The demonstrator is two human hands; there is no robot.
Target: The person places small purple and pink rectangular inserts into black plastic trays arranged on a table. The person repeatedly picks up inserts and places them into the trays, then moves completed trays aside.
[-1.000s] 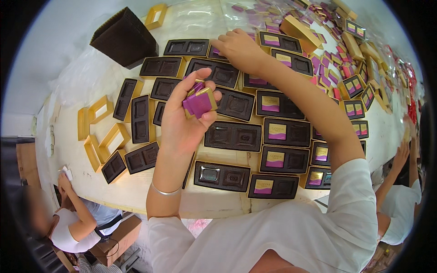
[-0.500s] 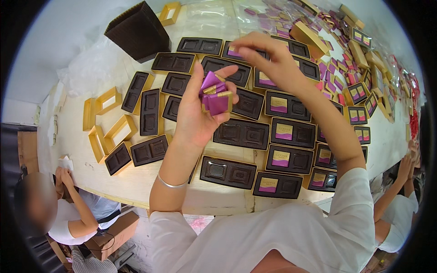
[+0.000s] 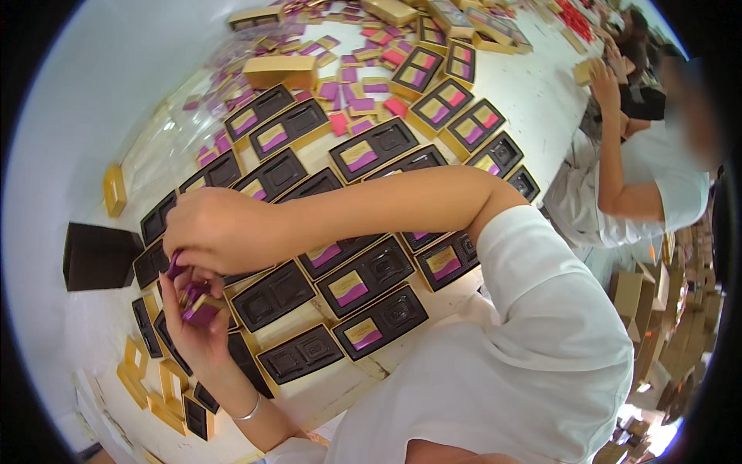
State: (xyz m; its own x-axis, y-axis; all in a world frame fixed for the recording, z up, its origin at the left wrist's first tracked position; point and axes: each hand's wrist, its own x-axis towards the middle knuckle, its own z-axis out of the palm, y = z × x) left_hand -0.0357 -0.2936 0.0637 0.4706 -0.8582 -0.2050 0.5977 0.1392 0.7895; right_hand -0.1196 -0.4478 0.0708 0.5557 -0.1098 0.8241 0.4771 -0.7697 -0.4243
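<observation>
While a forearm (image 3: pixel 371 213) partly hides trays (image 3: pixel 313 184), left grip (image 3: pixel 192 336) and right grip (image 3: pixel 220 230) pinch purple packets (image 3: pixel 202 311) near a box (image 3: pixel 100 259).

A pale table (image 3: pixel 525 93) bears close-set dark two-well trays (image 3: pixel 301 353) in gold boxes (image 3: pixel 309 141) across the middle of the frame. Loose purple, pink and gold wrapped pieces (image 3: pixel 348 75) scatter at the top, hollow gold frames (image 3: pixel 171 379) lie lower left, and a dark box (image 3: pixel 99 257) stands at left.

Co-worker (image 3: pixel 641 182) in white at right, cardboard cartons (image 3: pixel 628 305) below, pale wall (image 3: pixel 93 131) at left, red bundle (image 3: pixel 574 20), perhaps ribbon
</observation>
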